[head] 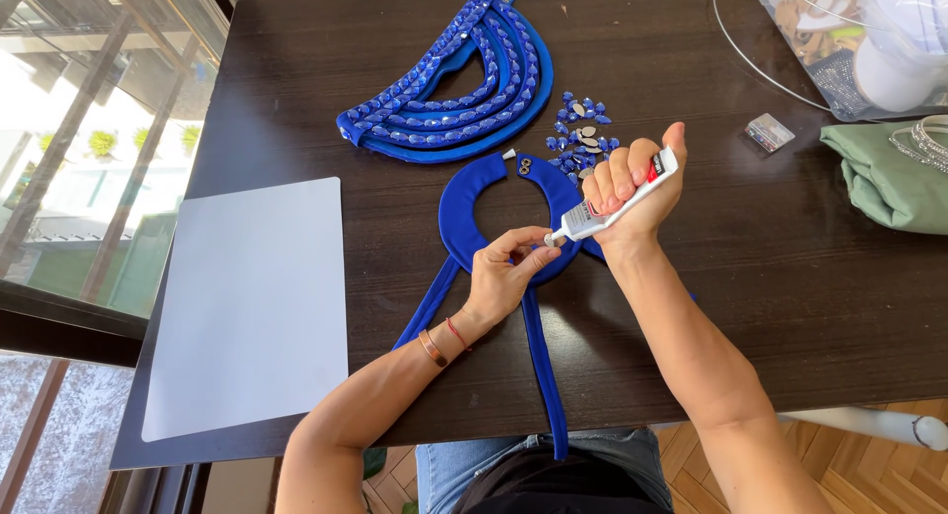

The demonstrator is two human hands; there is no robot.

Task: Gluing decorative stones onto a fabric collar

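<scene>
The right hand (632,193) grips a glue tube (614,196), its long axis slanting down-left, nozzle meeting the left hand (506,275), whose fingertips pinch something tiny (too small to tell) over the blue fabric collar (464,213) on the counter (750,277).

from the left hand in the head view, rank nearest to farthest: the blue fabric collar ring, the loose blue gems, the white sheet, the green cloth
1. blue fabric collar ring: under the left hand, touching it.
2. loose blue gems: just beyond the ring, up and to the right.
3. white sheet: off to the left on the dark table.
4. green cloth: far right edge.
</scene>
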